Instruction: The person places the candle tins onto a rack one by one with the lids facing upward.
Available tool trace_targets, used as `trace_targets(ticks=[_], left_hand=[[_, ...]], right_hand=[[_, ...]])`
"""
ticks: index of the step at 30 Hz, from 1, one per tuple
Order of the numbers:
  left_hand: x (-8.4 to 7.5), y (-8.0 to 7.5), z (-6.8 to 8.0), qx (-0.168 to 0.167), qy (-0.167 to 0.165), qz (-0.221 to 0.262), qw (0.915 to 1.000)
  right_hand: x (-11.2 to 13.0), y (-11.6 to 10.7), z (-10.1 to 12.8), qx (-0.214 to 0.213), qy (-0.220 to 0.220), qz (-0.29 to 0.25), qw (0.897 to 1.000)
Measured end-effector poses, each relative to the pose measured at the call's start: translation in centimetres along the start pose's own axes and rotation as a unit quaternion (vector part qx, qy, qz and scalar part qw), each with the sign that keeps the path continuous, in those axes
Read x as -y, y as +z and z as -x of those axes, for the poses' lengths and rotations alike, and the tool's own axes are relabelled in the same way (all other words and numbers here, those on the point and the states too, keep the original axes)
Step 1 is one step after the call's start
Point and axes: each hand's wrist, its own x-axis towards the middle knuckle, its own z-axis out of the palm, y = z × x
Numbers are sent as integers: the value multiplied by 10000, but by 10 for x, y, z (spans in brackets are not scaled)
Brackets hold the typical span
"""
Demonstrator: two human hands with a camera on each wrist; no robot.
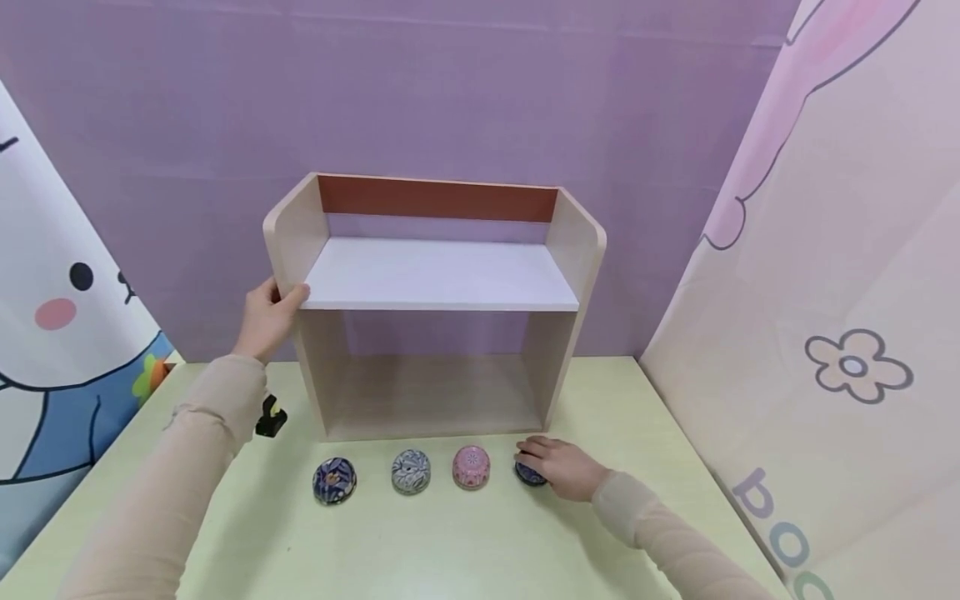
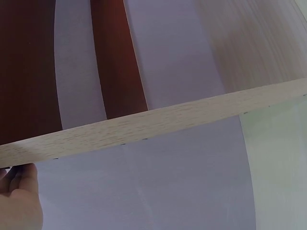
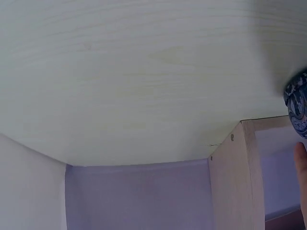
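Left hand (image 1: 268,321) curled round the front edge of the pale wooden two-tier shelf unit's (image 1: 438,275) left side panel, right hand (image 1: 564,468) cupped over a dark blue patterned dome-shaped bowl (image 1: 528,473), rightmost in the row along the green table (image 1: 450,542).

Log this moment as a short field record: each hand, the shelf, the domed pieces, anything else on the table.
left hand: grips the front edge of the shelf unit's left side panel
right hand: rests over the dark blue dome, fingers curled on it
shelf unit: upright on the table, both levels bare
other domes: navy floral dome, grey dome, pink dome, in a row before the shelf
extra: small black clip left of the shelf
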Motion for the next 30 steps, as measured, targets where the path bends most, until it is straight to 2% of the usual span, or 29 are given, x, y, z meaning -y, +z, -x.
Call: trace_targets(ticks=[7, 14, 24, 30], left_hand=[[0, 0, -1, 35, -37, 60, 10000], [1, 0, 1, 47, -177, 198, 9996], [-1, 1, 1, -6, -162, 295, 9994], [0, 2, 0, -4, -151, 314, 9994]], right_hand=[[2, 5, -5, 160, -224, 552, 9981], [6, 11, -10, 183, -456, 1234, 9911], [8, 10, -14, 143, -298, 1633, 9860], [9, 11, -14, 168, -272, 1615, 9864]])
